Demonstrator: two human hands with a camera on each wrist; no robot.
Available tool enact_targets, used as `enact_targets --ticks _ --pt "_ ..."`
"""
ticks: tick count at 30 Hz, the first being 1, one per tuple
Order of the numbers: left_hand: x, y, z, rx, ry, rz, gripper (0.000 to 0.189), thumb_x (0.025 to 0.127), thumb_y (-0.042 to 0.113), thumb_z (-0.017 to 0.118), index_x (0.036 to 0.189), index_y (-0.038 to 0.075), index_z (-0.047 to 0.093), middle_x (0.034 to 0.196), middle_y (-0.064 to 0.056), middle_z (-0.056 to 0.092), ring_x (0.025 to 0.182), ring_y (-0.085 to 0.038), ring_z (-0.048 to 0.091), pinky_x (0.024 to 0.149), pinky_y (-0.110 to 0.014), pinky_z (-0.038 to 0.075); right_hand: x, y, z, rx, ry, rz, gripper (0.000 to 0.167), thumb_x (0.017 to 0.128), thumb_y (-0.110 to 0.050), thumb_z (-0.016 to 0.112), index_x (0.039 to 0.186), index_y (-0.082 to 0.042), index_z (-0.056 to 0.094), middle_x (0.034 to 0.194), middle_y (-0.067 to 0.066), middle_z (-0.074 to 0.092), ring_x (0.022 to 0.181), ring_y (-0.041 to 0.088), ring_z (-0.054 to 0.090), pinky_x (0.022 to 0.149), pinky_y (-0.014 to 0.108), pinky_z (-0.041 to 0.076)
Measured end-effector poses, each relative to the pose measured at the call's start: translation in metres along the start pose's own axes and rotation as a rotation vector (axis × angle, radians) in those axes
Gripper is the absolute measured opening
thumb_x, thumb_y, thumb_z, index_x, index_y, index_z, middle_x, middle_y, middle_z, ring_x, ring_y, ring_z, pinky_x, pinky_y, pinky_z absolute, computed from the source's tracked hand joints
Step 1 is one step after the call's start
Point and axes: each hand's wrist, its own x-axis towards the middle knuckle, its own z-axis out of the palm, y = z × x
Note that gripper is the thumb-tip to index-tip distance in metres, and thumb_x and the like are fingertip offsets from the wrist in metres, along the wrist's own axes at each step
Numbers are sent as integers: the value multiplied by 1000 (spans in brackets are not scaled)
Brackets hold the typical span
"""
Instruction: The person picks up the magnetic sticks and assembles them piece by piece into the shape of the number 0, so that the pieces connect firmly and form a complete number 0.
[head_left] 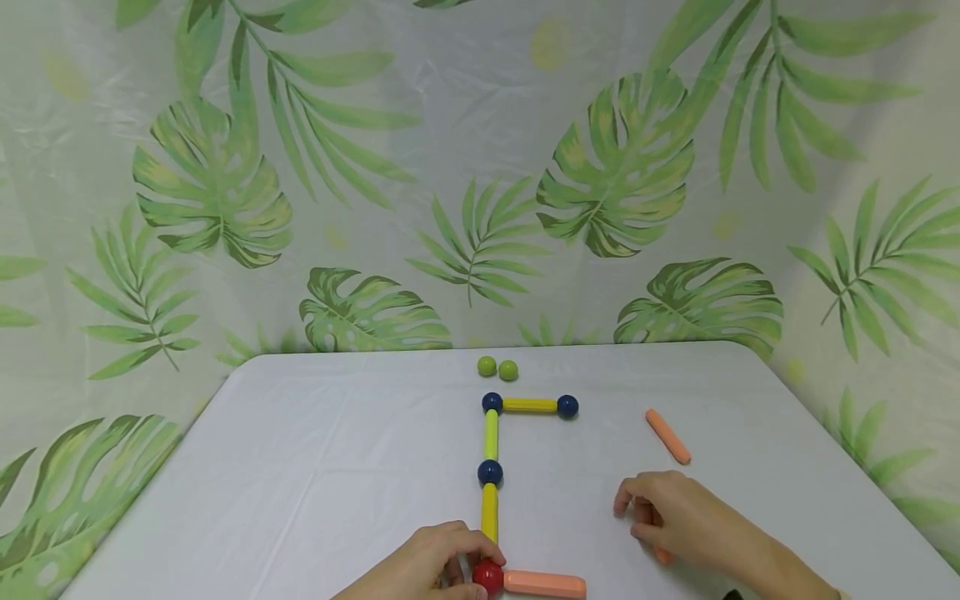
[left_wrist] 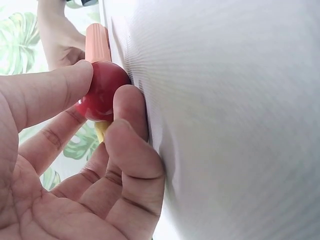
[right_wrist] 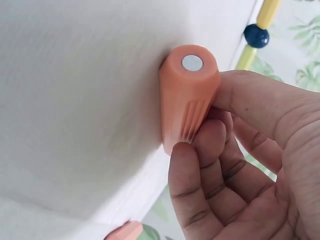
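Near the table's front edge my left hand holds a red ball between thumb and fingers. An orange rod extends right from that ball, and a yellow rod runs away from it. Beyond come a dark blue ball, a lime rod, another dark blue ball, then a yellow rod ending at a third blue ball. To the right, my right hand grips a second orange rod with thumb and fingers; its silvery round end shows in the right wrist view.
Another orange rod lies loose on the white-covered table, just beyond my right hand. Two green balls sit by the far edge. A leaf-patterned curtain rises behind and along the sides.
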Motion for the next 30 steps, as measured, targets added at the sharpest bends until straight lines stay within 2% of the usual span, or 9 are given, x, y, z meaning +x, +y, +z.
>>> enact_targets --ticks 9,16,24,30 --pt "-1 0 0 -2 2 6 24 101 13 74 125 15 74 102 15 65 80 3 59 75 -16 54 5 6 -5 -22 29 -38 17 91 -11 85 100 -20 73 77 -15 55 68 -6 48 61 21 44" --pt "0 0 0 -6 10 15 24 100 12 74 124 14 75 101 15 65 79 3 59 74 -16 54 18 -3 -19 -38 44 -63 15 94 -18 83 105 -19 74 78 -13 54 68 -5 47 62 21 45" --pt "0 -1 0 -11 19 15 23 99 12 76 122 16 75 101 15 65 79 3 58 73 -16 54 56 -25 -45 -134 84 -113 13 97 -23 81 108 -17 76 82 -15 61 73 -3 52 64 22 48" --pt "0 2 1 -27 24 -6 23 99 13 76 122 17 75 100 15 66 79 2 58 73 -17 53 101 -30 -59 -178 115 -125 14 99 -23 79 110 -15 76 85 -10 68 78 2 59 68 25 50"
